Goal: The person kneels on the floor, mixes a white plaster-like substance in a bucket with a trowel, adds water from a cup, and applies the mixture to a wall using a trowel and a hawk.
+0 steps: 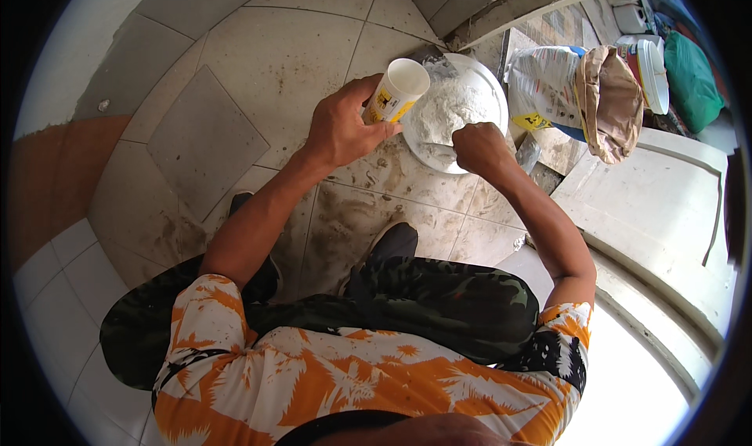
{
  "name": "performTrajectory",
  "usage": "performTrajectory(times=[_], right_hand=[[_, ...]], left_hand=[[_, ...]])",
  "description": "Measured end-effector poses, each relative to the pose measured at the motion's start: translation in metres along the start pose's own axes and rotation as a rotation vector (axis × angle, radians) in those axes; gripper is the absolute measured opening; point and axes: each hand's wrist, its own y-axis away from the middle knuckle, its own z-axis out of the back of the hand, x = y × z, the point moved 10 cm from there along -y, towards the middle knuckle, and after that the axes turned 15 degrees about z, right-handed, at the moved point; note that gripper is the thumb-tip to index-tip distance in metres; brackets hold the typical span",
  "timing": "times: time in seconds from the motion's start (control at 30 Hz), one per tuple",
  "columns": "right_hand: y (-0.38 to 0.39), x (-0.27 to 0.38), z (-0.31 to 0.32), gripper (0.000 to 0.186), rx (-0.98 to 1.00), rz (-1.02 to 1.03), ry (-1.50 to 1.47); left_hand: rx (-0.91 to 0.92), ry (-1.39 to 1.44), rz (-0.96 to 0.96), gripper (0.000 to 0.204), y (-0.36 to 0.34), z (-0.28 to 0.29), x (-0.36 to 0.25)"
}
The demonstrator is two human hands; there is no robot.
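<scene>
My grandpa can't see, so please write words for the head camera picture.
The left hand holds a white-and-yellow cup near white powder in a round white container; the curled right hand is at its near right edge. The tiled floor is smudged, and an opened sack is to the right.

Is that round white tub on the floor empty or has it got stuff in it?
Not empty: whitish powder is heaped inside the round white tub, with bare white showing near its rim. Its depth is hidden.
</scene>
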Motion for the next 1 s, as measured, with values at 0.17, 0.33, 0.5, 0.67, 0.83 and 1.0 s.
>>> performTrajectory(times=[0.17, 0.33, 0.5, 0.67, 0.83, 1.0], right_hand=[[-0.001, -0.013, 0.0, 0.013, 0.002, -0.089, 0.022], [0.005, -0.047, 0.01, 0.016, -0.022, -0.201, -0.014], [0.001, -0.039, 0.03, 0.018, 0.031, -0.197, -0.062], [-0.033, -0.017, 0.023, 0.02, 0.025, -0.13, -0.077], [-0.028, -0.045, 0.006, 0.022, 0.087, -0.197, -0.074], [0.007, -0.081, 0.013, 0.024, 0.162, -0.321, -0.128]], left_hand=[[-0.003, -0.01, -0.007, 0.061, -0.002, 0.0, 0.0], [-0.011, 0.007, -0.022, 0.061, 0.0, 0.002, -0.003], [-0.008, 0.019, -0.023, 0.061, 0.0, 0.004, -0.005], [-0.021, -0.01, -0.036, 0.061, 0.0, 0.003, -0.007], [-0.012, 0.01, -0.005, 0.062, 0.001, 0.005, -0.007], [-0.018, 0.036, -0.008, 0.061, 0.001, 0.007, -0.003]])
